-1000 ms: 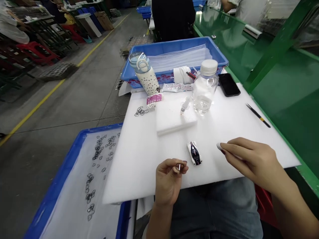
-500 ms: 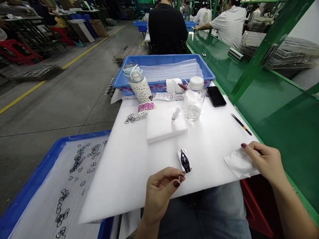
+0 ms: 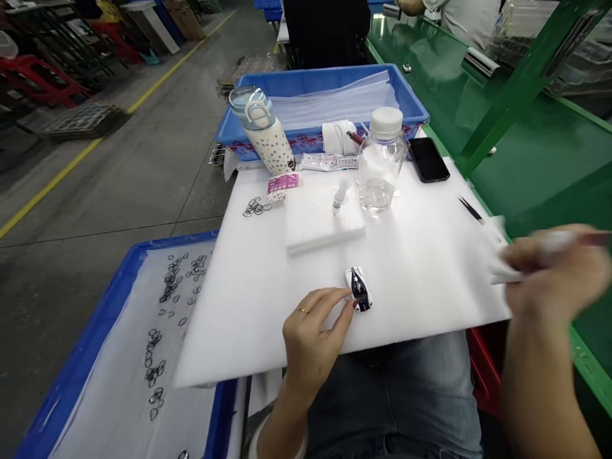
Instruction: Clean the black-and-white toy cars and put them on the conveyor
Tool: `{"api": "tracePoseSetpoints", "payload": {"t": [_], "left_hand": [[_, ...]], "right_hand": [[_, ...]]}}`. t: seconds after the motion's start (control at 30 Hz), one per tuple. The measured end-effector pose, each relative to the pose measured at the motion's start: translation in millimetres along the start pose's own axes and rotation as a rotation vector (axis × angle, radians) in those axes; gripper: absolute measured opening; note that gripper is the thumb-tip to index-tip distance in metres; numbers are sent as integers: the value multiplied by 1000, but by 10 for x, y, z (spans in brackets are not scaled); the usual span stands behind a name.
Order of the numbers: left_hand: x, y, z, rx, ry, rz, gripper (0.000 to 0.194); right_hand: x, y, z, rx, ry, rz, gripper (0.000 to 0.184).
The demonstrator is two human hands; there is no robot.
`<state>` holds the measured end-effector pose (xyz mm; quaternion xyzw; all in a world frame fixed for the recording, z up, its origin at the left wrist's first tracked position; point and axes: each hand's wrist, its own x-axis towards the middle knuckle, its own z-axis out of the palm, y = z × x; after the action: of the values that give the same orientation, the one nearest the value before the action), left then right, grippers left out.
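A small white and black toy car (image 3: 361,291) lies on the white foam board (image 3: 411,255). My left hand (image 3: 315,328) is at its left side, with thumb and forefinger closed on the car's edge. At the board's right edge, my right hand (image 3: 557,274) is smeared by motion. Its fingers are wrapped round a white cloth (image 3: 507,274), which sticks out to the left. Close by that cloth lie black tweezers (image 3: 471,208), their rear end covered. Behind the car is a white foam block (image 3: 320,226) with a small clear-and-white dropper-like piece (image 3: 340,196) on it.
A clear bottle (image 3: 377,191), a dotted tumbler (image 3: 272,143), a cotton swab pack (image 3: 283,186) and a phone (image 3: 429,159) stand or lie toward the back. Black rings (image 3: 255,207) are at the left. Beyond sits a blue bin (image 3: 325,78); a ring-filled tray (image 3: 129,255) is lower left.
My left hand has moved up to the car and closed on its edge. My right hand has lifted the cloth and swung up and right. The view has tilted down.
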<state>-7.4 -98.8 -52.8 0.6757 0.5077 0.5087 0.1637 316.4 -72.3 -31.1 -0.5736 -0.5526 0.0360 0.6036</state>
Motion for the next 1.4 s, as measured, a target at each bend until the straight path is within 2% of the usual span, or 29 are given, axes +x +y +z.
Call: {"api": "tracePoseSetpoints", "payload": {"t": [0.03,0.07,0.17,0.23,0.33,0.47,0.63,0.73,0.93,1.07,1.2,1.3,1.4], "left_hand": [[0,4,33,2,0,14,18],[-3,1,57,7,1,27,18],[-17,-36,78,32,2,52,17],[-28,-57,61,36,-16,46,15],[-36,-62,26,10,-50,10,14],[-38,-56,3,-4,-50,-19,13],[-52,-48,-4,30,-84,-2,13],[-59,-37,6,82,-108,50,13],[-63,-17,69,183,-155,150,17],[-58,-11,106,202,-164,164,17],[-41,-8,93,184,-160,59,19],[-25,-13,63,141,-191,-52,24],[-14,-21,49,123,-222,-105,27]], "right_hand": [[-94,-137,221,128,-61,117,36],[-184,-267,424,186,-212,232,31],[-371,-531,821,261,-503,360,33],[-416,-593,894,265,-626,390,32],[-430,-604,859,301,-733,432,30],[-493,-647,860,299,-741,331,31],[-621,-731,989,72,-785,49,21],[-648,-731,1012,-18,-811,-36,16],[-645,-707,995,-73,-856,-71,15],[-622,-714,983,-46,-917,-101,15],[-593,-714,972,-18,-939,-68,8],[-586,-714,975,-24,-936,-68,7],[-591,-718,981,-25,-928,-78,8]]}}
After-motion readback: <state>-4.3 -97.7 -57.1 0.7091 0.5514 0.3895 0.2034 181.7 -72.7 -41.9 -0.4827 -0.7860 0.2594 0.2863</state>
